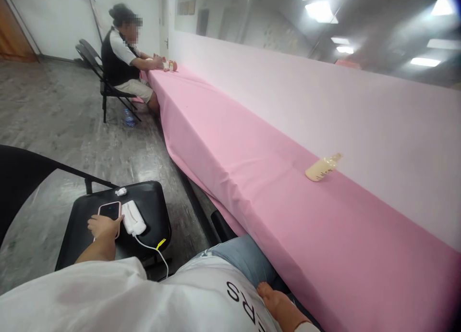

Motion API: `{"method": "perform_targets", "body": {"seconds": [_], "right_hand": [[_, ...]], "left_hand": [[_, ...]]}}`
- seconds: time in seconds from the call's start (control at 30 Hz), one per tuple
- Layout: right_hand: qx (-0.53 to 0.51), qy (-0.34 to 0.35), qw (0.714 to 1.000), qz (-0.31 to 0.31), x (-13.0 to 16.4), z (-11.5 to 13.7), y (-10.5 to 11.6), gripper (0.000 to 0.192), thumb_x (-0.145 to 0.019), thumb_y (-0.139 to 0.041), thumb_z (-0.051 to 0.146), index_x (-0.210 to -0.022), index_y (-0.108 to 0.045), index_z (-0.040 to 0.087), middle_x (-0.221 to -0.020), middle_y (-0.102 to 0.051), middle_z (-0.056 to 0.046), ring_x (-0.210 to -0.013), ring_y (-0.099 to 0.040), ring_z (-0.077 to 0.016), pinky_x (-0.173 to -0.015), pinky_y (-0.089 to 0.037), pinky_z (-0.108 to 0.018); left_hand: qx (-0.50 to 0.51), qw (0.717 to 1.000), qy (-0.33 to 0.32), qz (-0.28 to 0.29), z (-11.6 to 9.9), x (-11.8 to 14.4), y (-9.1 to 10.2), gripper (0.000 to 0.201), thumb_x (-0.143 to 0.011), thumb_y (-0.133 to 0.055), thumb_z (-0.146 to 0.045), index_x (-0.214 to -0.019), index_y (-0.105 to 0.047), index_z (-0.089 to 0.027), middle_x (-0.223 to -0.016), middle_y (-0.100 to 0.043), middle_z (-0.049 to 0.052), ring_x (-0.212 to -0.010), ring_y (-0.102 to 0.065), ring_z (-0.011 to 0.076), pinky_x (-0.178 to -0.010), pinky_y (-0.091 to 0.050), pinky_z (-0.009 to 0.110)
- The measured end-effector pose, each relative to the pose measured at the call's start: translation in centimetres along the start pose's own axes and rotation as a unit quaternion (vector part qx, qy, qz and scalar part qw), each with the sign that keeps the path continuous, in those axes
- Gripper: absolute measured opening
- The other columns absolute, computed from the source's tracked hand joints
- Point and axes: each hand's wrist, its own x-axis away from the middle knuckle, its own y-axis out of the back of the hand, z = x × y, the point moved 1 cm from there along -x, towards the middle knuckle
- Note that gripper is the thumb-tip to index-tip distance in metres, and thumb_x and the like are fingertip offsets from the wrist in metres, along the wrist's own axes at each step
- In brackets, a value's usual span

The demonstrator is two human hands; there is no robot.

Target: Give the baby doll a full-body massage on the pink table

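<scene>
On the black folding chair seat [151, 202] to my left lies a smartphone [110, 210] with a pale pink case. My left hand [104, 225] is closed over its lower part, thumb at the right edge and fingers at the left. Right beside the phone is a white device [133, 217], with a white cable and a yellow tag [161, 244] running toward me. A small crumpled white item [121, 191] sits behind them. My right hand [268, 294] rests at my lap against my jeans, and its fingers are mostly hidden.
A long table under a pink cloth [281, 216] runs along the wall. On it stands a tilted, cream-coloured bottle [323, 167] with dark lettering. At the far end a person [120, 58] sits handling small objects. A plastic bottle [129, 117] is on the floor there.
</scene>
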Motion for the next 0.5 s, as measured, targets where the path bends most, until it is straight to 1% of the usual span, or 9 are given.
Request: {"method": "perform_targets", "body": {"seconds": [0.03,0.07,0.13,0.2,0.27,0.37,0.43,0.47,0.5], "right_hand": [[-0.009,-0.006,1.000,0.000,0.2,0.3,0.3,0.020,-0.067,-0.057,0.014,-0.061,-0.070,0.028,-0.073,-0.070,-0.008,-0.086,-0.068,-0.0262,-0.086,-0.049,-0.043],[-0.017,-0.008,1.000,-0.004,0.4,0.6,0.5,0.020,-0.067,-0.057,0.015,-0.060,-0.070,0.029,-0.071,-0.069,-0.008,-0.086,-0.068,-0.0266,-0.086,-0.049,-0.043],[-0.027,-0.009,0.999,-0.014,0.7,1.0,0.8,0.019,-0.068,-0.057,0.018,-0.060,-0.070,0.029,-0.069,-0.067,-0.008,-0.086,-0.067,-0.0278,-0.086,-0.049,-0.045],[-0.035,-0.008,0.999,-0.023,1.0,1.2,0.9,0.016,-0.068,-0.059,0.019,-0.061,-0.069,0.029,-0.068,-0.066,-0.009,-0.087,-0.066,-0.0284,-0.087,-0.048,-0.046],[-0.034,-0.015,0.999,-0.025,1.2,1.5,1.1,0.014,-0.066,-0.060,0.019,-0.059,-0.067,0.028,-0.066,-0.064,-0.010,-0.085,-0.066,-0.0280,-0.086,-0.048,-0.046],[-0.020,-0.022,0.999,-0.033,1.5,1.7,1.3,0.016,-0.065,-0.062,0.017,-0.052,-0.060,0.026,-0.062,-0.061,-0.009,-0.081,-0.066,-0.0271,-0.085,-0.047,-0.044],[-0.014,-0.026,0.998,-0.058,1.8,1.8,1.5,0.019,-0.065,-0.063,0.017,-0.049,-0.056,0.025,-0.060,-0.059,-0.008,-0.078,-0.065,-0.0268,-0.082,-0.048,-0.042],[-0.012,-0.028,0.997,-0.075,1.9,1.9,1.6,0.019,-0.065,-0.063,0.017,-0.049,-0.056,0.025,-0.059,-0.059,-0.008,-0.077,-0.065,-0.0264,-0.080,-0.048,-0.041],[-0.012,-0.031,0.995,-0.090,1.9,1.9,1.7,0.019,-0.065,-0.062,0.017,-0.048,-0.055,0.024,-0.059,-0.059,-0.008,-0.075,-0.065,-0.0260,-0.077,-0.048,-0.040]], "left_hand": [[0.001,0.999,0.035,0.004,0.1,0.0,-0.2,0.106,-0.079,-0.054,-0.056,-0.143,0.000,0.010,-0.146,-0.020,0.038,-0.137,-0.027,0.0506,-0.097,-0.037,0.056],[0.001,0.998,0.066,0.015,0.2,0.1,-0.3,0.109,-0.079,-0.053,-0.058,-0.142,0.002,0.012,-0.147,-0.017,0.041,-0.137,-0.024,0.0538,-0.096,-0.036,0.060],[0.007,0.994,0.095,0.044,0.6,0.4,-0.5,0.108,-0.080,-0.048,-0.062,-0.143,0.004,0.010,-0.148,-0.013,0.041,-0.137,-0.021,0.0579,-0.092,-0.038,0.062],[0.022,0.995,0.081,0.054,0.8,0.8,-0.6,0.103,-0.082,-0.043,-0.062,-0.143,0.002,0.008,-0.147,-0.017,0.039,-0.135,-0.027,0.0576,-0.086,-0.041,0.059],[0.034,0.996,0.070,0.047,0.8,1.2,-0.4,0.098,-0.082,-0.044,-0.060,-0.142,-0.004,0.007,-0.144,-0.024,0.037,-0.133,-0.034,0.0537,-0.084,-0.044,0.053],[0.026,0.995,0.087,0.040,0.5,1.5,-0.1,0.094,-0.082,-0.049,-0.057,-0.139,-0.014,0.009,-0.141,-0.030,0.036,-0.133,-0.037,0.0489,-0.086,-0.046,0.049],[0.020,0.993,0.114,0.039,0.3,1.4,0.6,0.093,-0.083,-0.052,-0.054,-0.138,-0.016,0.011,-0.141,-0.030,0.038,-0.134,-0.036,0.0494,-0.088,-0.046,0.051],[0.016,0.994,0.100,0.040,0.2,1.4,1.1,0.092,-0.084,-0.053,-0.052,-0.137,-0.017,0.013,-0.141,-0.029,0.040,-0.134,-0.035,0.0517,-0.088,-0.046,0.054],[0.012,0.997,0.064,0.042,0.0,1.4,1.7,0.088,-0.085,-0.054,-0.049,-0.137,-0.018,0.013,-0.141,-0.027,0.042,-0.133,-0.034,0.0541,-0.088,-0.045,0.059]]}}
